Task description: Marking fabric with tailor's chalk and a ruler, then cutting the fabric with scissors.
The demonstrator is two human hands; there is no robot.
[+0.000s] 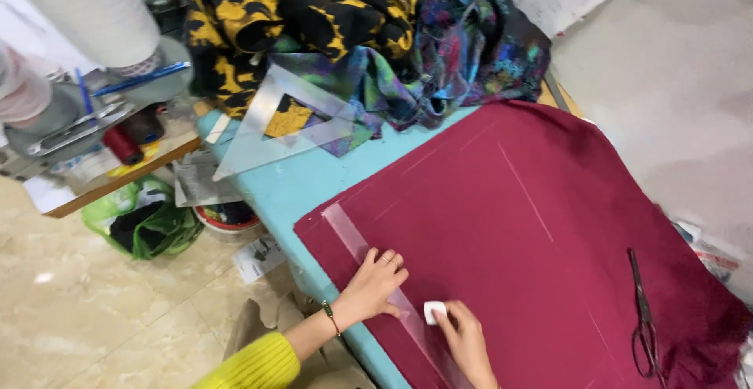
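So at the bottom centre of the frame the person's left hand (376,281) is pressed flat, fingers spread, on a long clear plastic ruler (369,267) that lies diagonally along the near edge of a big piece of dark red woven fabric (541,224). It isn't gripping anything, just pinning the ruler down. Just right of it, the right hand (464,336) is pinching a small white block of tailor's chalk (434,311) between its fingertips, with the chalk touching the ruler's edge on the cloth.

Honestly, the risk I see is the ruler skating. Only one palm holds it, near its lower part, and the upper end towards the frame's middle is free, so a firm chalk stroke could pivot it and bend the line. The fabric could also creep, since it hangs off the light blue tabletop (298,181) at the right and its weight may drag it.

Dark metal scissors (645,314) lie on the cloth at lower right, well apart from the hands. They sit near the drooping edge, so a tug on the fabric might tip them off. A clear triangular set square (271,126) sits in the upper left by a heap of yellow-and-black patterned cloth (306,12), out of the way.
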